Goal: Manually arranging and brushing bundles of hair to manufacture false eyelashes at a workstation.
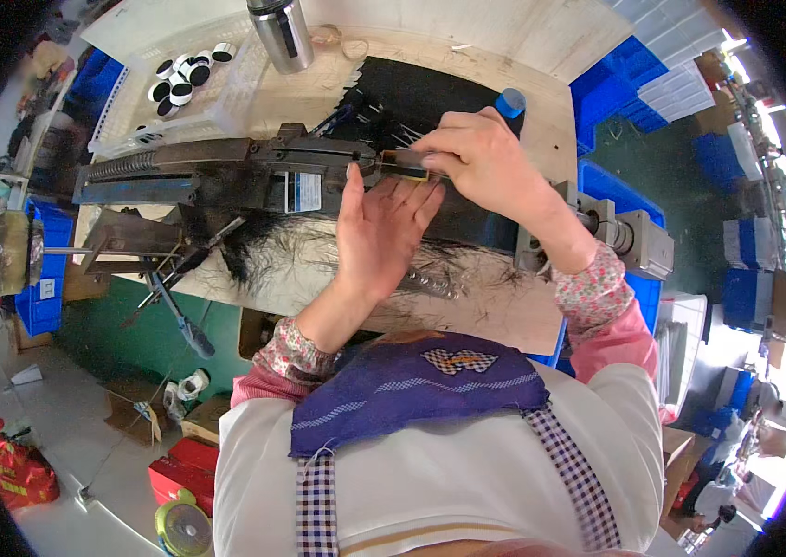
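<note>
A long dark metal bench machine with a coil spring at its left end lies across the work table. At its right end is a small dark rectangular piece with a yellowish edge. My right hand pinches the right end of that piece from above. Just below it, my left hand is palm up with its fingers stretched out toward the piece. Whether the left fingertips touch it, I cannot tell. Loose black bristles are strewn over the table in front of the machine.
A white plastic basket with several black-and-white round pieces stands at the back left, beside a steel thermos. A black sheet and a blue cap are behind my hands. A grey motor-like unit sits at the right edge.
</note>
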The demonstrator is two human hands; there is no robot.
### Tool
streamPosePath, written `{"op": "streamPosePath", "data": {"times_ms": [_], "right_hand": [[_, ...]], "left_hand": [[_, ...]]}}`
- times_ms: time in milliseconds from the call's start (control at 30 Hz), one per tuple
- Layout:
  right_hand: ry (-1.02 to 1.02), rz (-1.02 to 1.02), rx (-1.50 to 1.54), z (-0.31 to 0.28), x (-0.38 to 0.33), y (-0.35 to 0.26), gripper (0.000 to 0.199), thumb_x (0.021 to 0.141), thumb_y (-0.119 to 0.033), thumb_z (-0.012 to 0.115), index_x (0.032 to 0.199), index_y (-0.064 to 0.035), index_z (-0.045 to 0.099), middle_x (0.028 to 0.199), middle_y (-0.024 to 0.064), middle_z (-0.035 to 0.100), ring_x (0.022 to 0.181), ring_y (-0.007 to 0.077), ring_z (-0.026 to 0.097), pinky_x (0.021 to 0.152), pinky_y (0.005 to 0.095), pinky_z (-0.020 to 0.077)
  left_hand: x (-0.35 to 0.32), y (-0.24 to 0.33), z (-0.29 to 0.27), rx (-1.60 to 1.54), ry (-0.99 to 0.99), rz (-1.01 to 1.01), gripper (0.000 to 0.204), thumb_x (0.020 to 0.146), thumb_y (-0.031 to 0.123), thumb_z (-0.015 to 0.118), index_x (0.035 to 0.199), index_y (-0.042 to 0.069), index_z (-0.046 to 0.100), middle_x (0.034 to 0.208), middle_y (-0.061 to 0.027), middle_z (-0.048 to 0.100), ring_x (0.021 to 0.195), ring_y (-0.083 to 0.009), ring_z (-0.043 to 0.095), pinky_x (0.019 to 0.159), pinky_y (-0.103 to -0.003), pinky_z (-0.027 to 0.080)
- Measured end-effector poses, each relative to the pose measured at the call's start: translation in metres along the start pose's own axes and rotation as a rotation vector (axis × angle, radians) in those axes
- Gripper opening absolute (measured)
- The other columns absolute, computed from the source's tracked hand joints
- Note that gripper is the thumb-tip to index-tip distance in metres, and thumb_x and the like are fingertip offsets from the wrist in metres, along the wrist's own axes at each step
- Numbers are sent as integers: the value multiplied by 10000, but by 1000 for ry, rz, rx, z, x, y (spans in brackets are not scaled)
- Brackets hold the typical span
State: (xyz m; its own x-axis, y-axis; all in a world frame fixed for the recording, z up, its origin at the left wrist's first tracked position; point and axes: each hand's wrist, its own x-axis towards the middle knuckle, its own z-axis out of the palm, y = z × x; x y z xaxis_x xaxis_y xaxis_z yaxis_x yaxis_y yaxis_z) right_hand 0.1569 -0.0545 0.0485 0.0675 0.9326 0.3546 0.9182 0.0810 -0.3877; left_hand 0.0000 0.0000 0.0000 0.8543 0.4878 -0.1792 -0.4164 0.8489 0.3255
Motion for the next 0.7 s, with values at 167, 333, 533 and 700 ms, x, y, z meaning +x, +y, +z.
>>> {"op": "streamPosePath", "data": {"times_ms": [167, 333, 533, 700], "right_hand": [[7, -15, -131, -2, -10, -3, 103, 764, -139, 647, 854, -122, 693, 762, 44, 591, 801, 227, 610, 801, 368, 412], [86, 1, -29, -10, -6, -22, 114, 792, -147, 622, 898, -107, 630, 796, 66, 614, 807, 261, 624, 732, 417, 459], [-71, 221, -262, -10, -13, -41, 226, 836, -111, 574, 1027, -10, 507, 698, 175, 625, 690, 370, 632, 572, 444, 495], [-113, 60, -349, 4, -13, -54, 174, 718, -84, 610, 806, 40, 525, 628, 167, 630, 615, 310, 672, 473, 380, 513]], "left_hand": [[0, -3, -1, -43, -24, -8, 663, 955, 543, 344, 1253, -44, 425, 1302, -174, 481, 1269, -282, 422, 1124, -405, 284], [2, 2, -3, -67, -82, -37, 668, 957, 547, 335, 1233, -55, 425, 1261, -175, 494, 1243, -290, 434, 1117, -408, 284], [-3, 7, -8, -58, -113, -21, 625, 966, 535, 318, 1143, -49, 454, 1242, -179, 492, 1230, -297, 435, 1110, -417, 281], [-7, 14, 0, 39, 74, -29, 648, 965, 533, 304, 1187, -54, 465, 1212, -166, 542, 1166, -274, 500, 1020, -381, 361]]}}
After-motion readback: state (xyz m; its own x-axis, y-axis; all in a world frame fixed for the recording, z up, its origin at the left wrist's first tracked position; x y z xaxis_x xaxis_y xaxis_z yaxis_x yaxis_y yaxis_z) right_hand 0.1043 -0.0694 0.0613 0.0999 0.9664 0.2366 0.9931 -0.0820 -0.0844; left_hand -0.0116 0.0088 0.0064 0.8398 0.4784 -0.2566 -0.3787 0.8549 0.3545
